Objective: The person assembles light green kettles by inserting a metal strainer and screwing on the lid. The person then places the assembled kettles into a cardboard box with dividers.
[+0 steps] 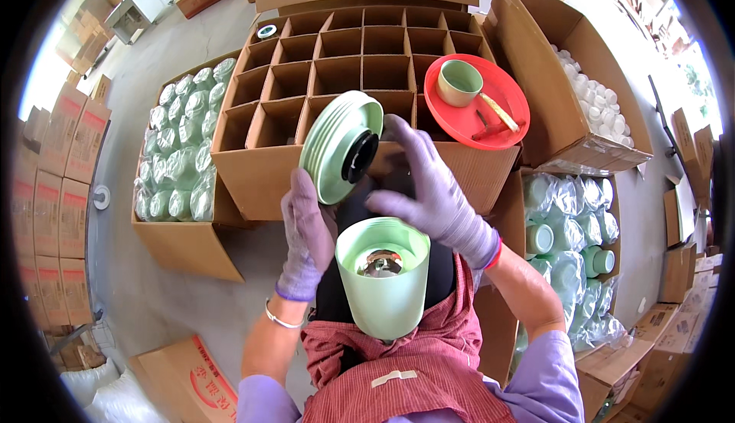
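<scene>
My left hand (pixel 306 228), in a grey-purple glove, grips the lower edge of a round pale green screw-top part (pixel 320 151) with threaded rings. It is tilted on its side, and a black plug (pixel 360 156) sits in its middle. My right hand (pixel 440 193), gloved alike, is just to the right with fingers apart, holding nothing I can see. Below both hands, a pale green cylindrical container (pixel 383 297) stands upright and uncovered on my lap. Shiny metal (pixel 380 263) shows inside it.
Ahead stands a divided carton (pixel 268 166), with a red tray (pixel 484 128) on its right corner bearing a green cup (pixel 459 83) and a yellow-handled tool (pixel 498 112). Cartons of wrapped green parts (pixel 182 164) flank me. White caps (pixel 601 105) fill a carton (pixel 536 63) at far right.
</scene>
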The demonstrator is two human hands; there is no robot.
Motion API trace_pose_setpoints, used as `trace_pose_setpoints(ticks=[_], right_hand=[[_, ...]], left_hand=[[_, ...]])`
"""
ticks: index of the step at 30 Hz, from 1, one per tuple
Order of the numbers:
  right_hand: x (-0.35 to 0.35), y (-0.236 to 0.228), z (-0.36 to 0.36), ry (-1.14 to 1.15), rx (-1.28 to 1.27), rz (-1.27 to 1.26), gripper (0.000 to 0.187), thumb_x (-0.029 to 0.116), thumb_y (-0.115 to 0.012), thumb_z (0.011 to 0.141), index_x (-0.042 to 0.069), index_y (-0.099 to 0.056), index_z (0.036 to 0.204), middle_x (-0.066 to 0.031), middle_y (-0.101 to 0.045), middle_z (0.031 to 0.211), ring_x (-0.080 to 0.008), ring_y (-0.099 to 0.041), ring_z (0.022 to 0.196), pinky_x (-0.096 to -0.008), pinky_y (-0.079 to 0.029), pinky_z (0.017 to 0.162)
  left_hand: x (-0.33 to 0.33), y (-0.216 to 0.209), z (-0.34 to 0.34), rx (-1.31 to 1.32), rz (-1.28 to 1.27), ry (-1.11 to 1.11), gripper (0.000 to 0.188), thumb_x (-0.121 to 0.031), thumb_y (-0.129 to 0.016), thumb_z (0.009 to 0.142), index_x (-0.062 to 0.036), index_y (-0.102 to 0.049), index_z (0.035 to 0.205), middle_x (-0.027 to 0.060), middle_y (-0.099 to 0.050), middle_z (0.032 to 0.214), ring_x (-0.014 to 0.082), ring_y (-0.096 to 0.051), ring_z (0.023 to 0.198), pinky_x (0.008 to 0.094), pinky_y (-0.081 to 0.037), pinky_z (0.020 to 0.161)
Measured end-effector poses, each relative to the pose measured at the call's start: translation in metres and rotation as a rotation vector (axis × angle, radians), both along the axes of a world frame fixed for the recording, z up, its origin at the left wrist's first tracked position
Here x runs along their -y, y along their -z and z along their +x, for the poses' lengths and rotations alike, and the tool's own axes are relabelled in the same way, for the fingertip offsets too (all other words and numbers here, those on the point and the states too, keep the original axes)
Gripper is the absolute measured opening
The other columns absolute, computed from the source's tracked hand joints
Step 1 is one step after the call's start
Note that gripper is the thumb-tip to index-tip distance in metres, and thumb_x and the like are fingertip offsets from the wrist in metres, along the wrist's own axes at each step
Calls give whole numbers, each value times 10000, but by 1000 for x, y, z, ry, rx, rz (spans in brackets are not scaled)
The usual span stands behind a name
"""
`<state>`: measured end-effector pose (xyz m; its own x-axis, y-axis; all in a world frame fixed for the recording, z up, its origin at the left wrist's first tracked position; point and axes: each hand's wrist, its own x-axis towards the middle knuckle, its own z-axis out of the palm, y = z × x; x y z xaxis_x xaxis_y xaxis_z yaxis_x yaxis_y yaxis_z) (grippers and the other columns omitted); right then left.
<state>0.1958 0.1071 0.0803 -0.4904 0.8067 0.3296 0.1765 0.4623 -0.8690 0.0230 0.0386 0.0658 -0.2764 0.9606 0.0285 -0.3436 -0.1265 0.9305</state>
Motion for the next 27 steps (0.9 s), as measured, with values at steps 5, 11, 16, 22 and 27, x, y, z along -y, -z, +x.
trace_pose_setpoints(ticks=[5, 11, 16, 22, 27], right_hand=[[2, 15, -17, -1, -237, -23, 812, 245, -811, 804, -20, -376, 1436, -242, -576, 1222, -365, -619, 1083, -383, -523, 884], [-10, 12, 33, -431, -323, -1033, 551, 530, -495, 1002, 23, -629, 1170, -130, -677, 817, -178, -679, 593, -293, -568, 500], [-9, 31, 49, 62, 71, -671, 304, 203, -579, 956, -18, -644, 1154, -116, -687, 910, -168, -689, 830, -301, -553, 754], [15, 24, 12, -228, 121, -219, 335, 251, -599, 960, -13, -622, 1166, -211, -645, 1047, -360, -630, 1017, -403, -505, 883], [25, 46, 0, -442, 292, -89, 414, 334, -541, 978, 4, -609, 1219, -219, -604, 1222, -383, -564, 1162, -430, -448, 1014]], left_hand=[[16, 20, 3, -398, 86, -65, 643, -465, -363, 1060, 61, -487, 1408, 175, -532, 1416, 286, -582, 1230, 377, -433, 1056], [4, -1, -23, -815, 403, 187, 690, -584, -564, 941, 1, -622, 1304, 232, -578, 1338, 397, -555, 1260, 440, -417, 1080], [25, 24, -47, -865, 354, 535, 557, -448, -678, 908, -12, -643, 1254, 196, -647, 1230, 385, -606, 1187, 436, -480, 1021], [18, 22, -42, -931, 457, 665, 567, -460, -667, 905, -17, -628, 1258, 206, -639, 1229, 413, -593, 1188, 463, -480, 1020], [44, 28, -35, -1059, 387, 637, 740, -635, -563, 901, 16, -605, 1251, 225, -627, 1193, 414, -564, 1196, 527, -348, 1117]])
